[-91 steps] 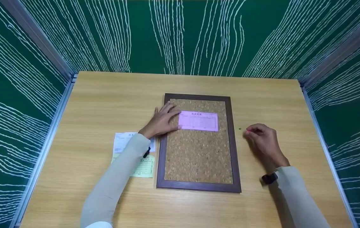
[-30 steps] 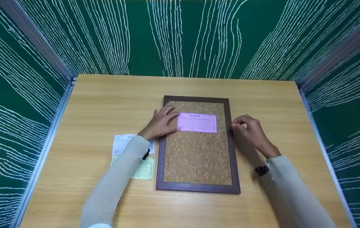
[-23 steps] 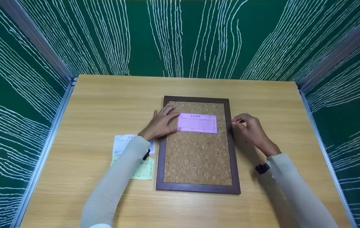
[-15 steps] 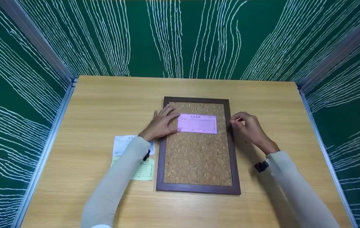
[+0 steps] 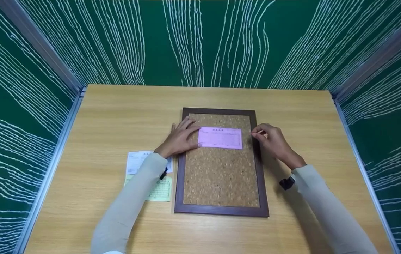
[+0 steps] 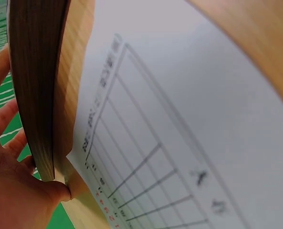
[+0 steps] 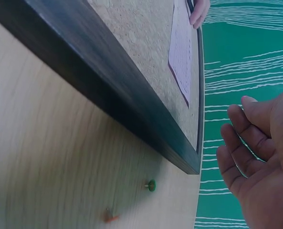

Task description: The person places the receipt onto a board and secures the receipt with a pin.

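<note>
Pink paper [image 5: 220, 138] touches the spread left hand [image 5: 180, 139]; opposite, the right hand [image 5: 273, 141] apparently pinches a pin [image 7: 248, 98]. Pinning seems underway; pressing in likely comes next.

Your right hand [image 5: 274, 143] has moved leftward from over the table [image 5: 313, 116] to above the corkboard's right frame [image 5: 261, 183], bringing a small pink object [image 7: 248, 98] nearer the pink slip [image 5: 220, 138].
</note>
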